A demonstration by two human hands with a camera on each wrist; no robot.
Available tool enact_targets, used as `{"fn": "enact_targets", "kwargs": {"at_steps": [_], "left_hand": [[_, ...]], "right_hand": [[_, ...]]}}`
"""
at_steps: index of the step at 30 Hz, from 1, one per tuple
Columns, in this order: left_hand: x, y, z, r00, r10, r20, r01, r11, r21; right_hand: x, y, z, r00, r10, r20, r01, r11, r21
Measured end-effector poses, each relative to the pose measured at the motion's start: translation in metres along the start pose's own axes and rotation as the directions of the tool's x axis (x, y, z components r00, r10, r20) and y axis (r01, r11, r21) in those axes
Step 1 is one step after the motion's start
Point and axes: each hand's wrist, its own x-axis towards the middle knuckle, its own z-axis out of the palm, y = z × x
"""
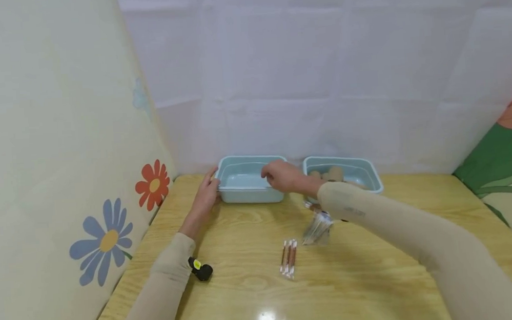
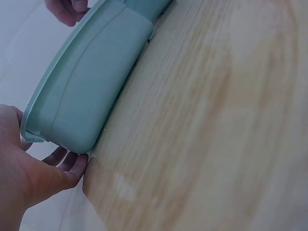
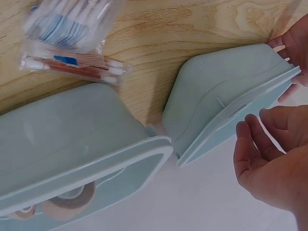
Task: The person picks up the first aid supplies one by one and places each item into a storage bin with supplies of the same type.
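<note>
My left hand (image 1: 207,195) holds a light blue plastic basin (image 1: 251,196) at its left end, fingers against the end wall below the rim. In the left wrist view, those fingers (image 2: 72,166) bend round the basin's lower corner. Over the right part of the same basin hangs my right hand (image 1: 283,175). Its thumb and fingers (image 3: 250,144) are loosely bent with a gap between them and nothing held, as the right wrist view shows. The basin's inside looks bare in the head view.
A second blue basin (image 1: 373,172) stands to the right, with tan rolls (image 1: 335,173) inside. Before it lie a clear bag of white sticks (image 1: 317,228) and packets of brown-tipped swabs (image 3: 72,67). Several brown tubes in clear wrap (image 1: 288,258) lie nearer. A white sheet (image 1: 277,80) hangs behind.
</note>
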Motion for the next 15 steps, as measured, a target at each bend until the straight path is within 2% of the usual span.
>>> {"fn": "enact_targets", "kwargs": {"at_steps": [4,9,15], "left_hand": [[0.003,-0.005,-0.002,1.0,0.0,-0.006,0.0,1.0,0.002],[0.0,0.002,-0.001,1.0,-0.014,0.003,0.014,1.0,-0.015],[-0.006,0.016,-0.002,1.0,-0.019,0.016,0.019,0.999,-0.025]], "right_hand": [[-0.009,-0.003,-0.004,0.999,-0.001,0.032,0.002,1.0,-0.021],[-0.024,-0.007,-0.009,0.998,-0.022,0.053,0.025,0.998,-0.059],[-0.042,-0.008,-0.009,0.996,-0.085,-0.007,0.084,0.992,-0.098]]}}
